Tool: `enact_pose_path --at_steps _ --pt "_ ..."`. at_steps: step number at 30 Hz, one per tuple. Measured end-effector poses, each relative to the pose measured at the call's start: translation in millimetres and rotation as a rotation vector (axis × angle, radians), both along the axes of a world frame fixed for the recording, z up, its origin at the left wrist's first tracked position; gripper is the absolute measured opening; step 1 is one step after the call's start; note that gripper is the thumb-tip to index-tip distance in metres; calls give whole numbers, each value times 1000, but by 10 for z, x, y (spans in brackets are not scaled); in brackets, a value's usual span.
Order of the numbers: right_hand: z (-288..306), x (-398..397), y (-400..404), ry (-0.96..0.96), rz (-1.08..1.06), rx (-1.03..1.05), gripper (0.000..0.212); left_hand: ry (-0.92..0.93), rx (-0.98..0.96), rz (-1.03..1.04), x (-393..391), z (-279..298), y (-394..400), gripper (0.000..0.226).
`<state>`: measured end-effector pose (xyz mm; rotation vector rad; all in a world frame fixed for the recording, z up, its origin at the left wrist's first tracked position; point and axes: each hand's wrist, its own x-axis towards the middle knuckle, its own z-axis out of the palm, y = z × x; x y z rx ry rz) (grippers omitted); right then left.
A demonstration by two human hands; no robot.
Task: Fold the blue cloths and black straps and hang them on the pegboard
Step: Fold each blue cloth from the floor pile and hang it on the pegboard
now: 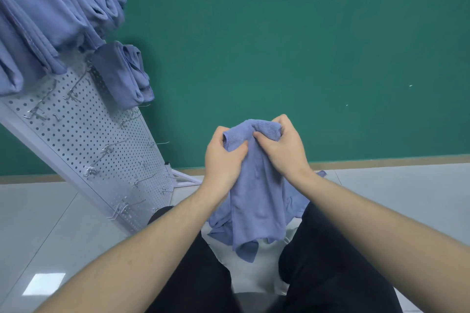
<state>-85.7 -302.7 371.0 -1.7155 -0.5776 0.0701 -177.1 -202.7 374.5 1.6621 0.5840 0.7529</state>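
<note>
A blue cloth (256,201) hangs in front of me, bunched at its top edge. My left hand (223,157) grips the cloth's top left part, and my right hand (282,147) grips the top right part close beside it. The cloth's lower end drapes down between my legs. More blue cloth (295,201) lies loose below and behind it. At the left stands a white pegboard (84,134) with metal hooks. Several folded blue cloths (45,15) hang on its upper hooks, and another folded cloth (127,76) hangs lower. No black strap is in view.
A green wall (279,46) fills the background, meeting a pale tiled floor (38,223). Bare hooks (94,170) stick out of the pegboard's lower half. My black-trousered legs (330,262) frame the bottom of the view.
</note>
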Motion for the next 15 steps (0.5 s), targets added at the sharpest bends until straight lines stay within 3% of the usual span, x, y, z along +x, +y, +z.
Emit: enact_pose_path --at_steps 4,8,15 --pt "-20 -100 93 26 18 -12 26 -54 44 101 58 -17 -39 23" --pt "57 -171 128 178 -9 120 16 -67 51 91 68 -5 -129 17" --pt "118 -257 69 310 132 103 38 -109 -29 120 68 -65 -15 25"
